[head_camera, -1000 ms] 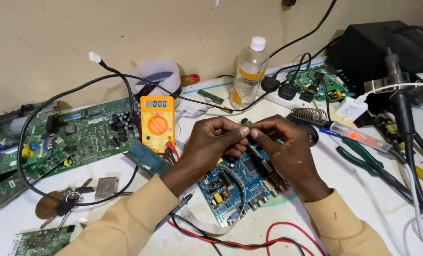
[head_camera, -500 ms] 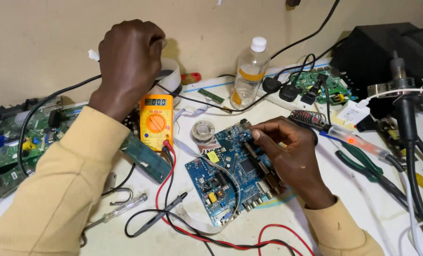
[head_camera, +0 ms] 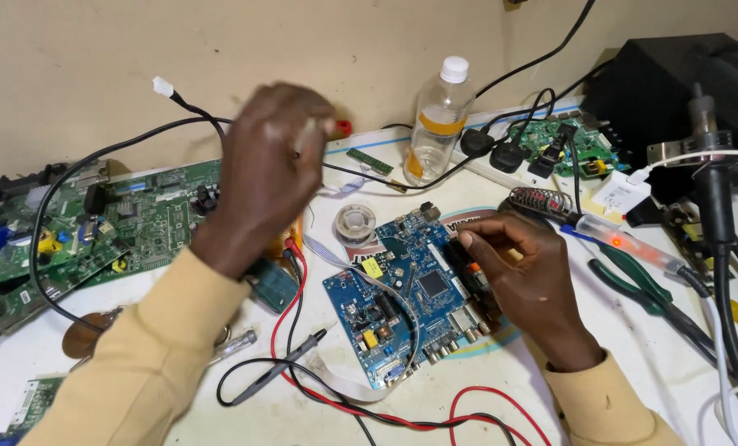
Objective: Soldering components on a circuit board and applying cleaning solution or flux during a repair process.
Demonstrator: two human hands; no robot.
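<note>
- Board: one blue circuit board [head_camera: 410, 297] lies flat on the white bench [head_camera: 617, 363], its long axis running diagonally from the near-left corner up toward the far right, the connector edge facing near-right.
- Right hand [head_camera: 526, 285] rests on the board's right edge, fingers curled closed around a small dark part there; what exactly it pinches is too small to tell.
- Left hand [head_camera: 266, 173] is raised above the bench, blurred, back toward the camera; whether its grip is open or closed I cannot tell.
- Two green circuit boards: a large one [head_camera: 96, 231] at the left, a small one [head_camera: 563, 144] at the far right.
- One clear plastic bottle [head_camera: 439, 120] stands upright behind the blue board.
- One solder reel [head_camera: 357, 223] lies just beyond the board's far-left corner.
- One pair of green-handled pliers [head_camera: 633, 281] lies right of the right hand.
- Red and black probe leads [head_camera: 303, 363] cross the bench near the board's left side.
</note>
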